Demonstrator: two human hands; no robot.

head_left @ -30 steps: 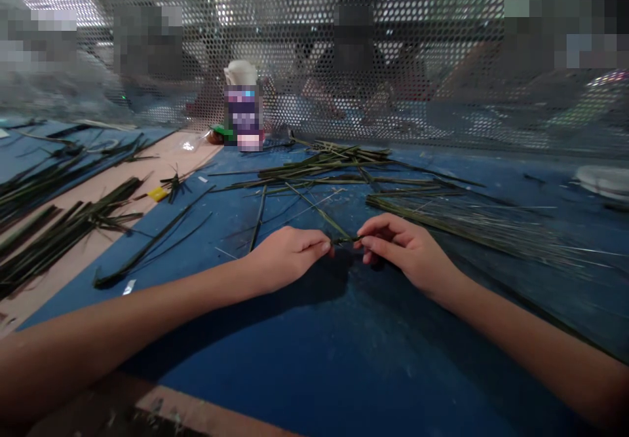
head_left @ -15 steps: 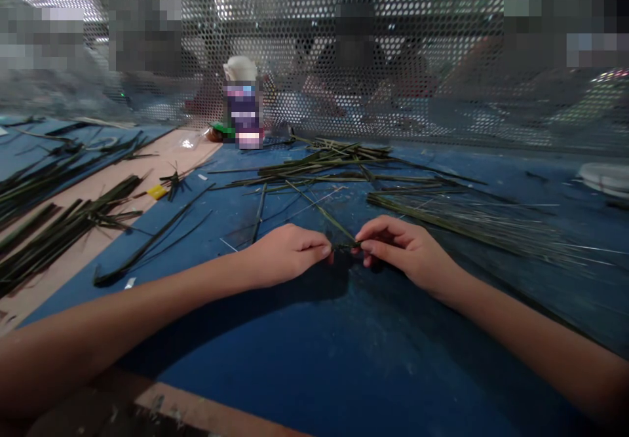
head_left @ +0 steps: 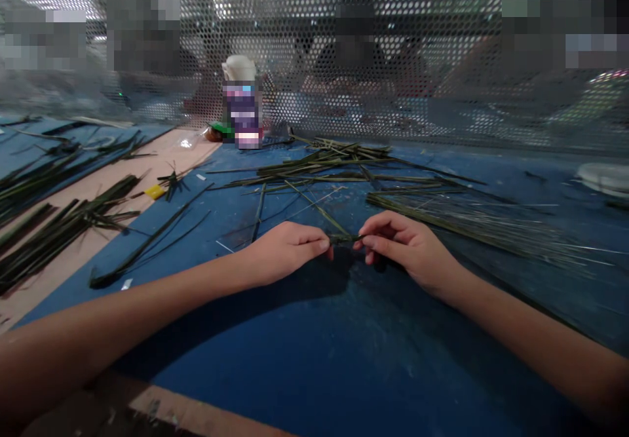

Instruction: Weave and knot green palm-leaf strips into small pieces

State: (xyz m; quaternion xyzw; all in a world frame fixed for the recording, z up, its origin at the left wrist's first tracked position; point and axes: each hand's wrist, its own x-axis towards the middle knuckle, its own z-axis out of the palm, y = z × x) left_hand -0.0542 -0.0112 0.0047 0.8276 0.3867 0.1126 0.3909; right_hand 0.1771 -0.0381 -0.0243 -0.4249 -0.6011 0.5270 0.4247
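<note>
A short dark green strand stretches between my two hands above the blue table. Its left end is pinched by my left hand, thumb against the bent fingers. My right hand grips the other end between thumb and fingertips, the lower fingers curled beneath. A thin green strip runs from behind the strand up and to the left. Just beyond my right hand lies a bundle of green strips with thin clear filaments fanning out to the right.
More green strips lie in a pile before a perforated metal screen. Dark bundles are at the left, by a yellow piece. A container with a white top stands behind. People show dimly beyond the screen.
Both hands have shifted very slightly, and the strand between them now lies a little higher and straighter. The grips look the same.
</note>
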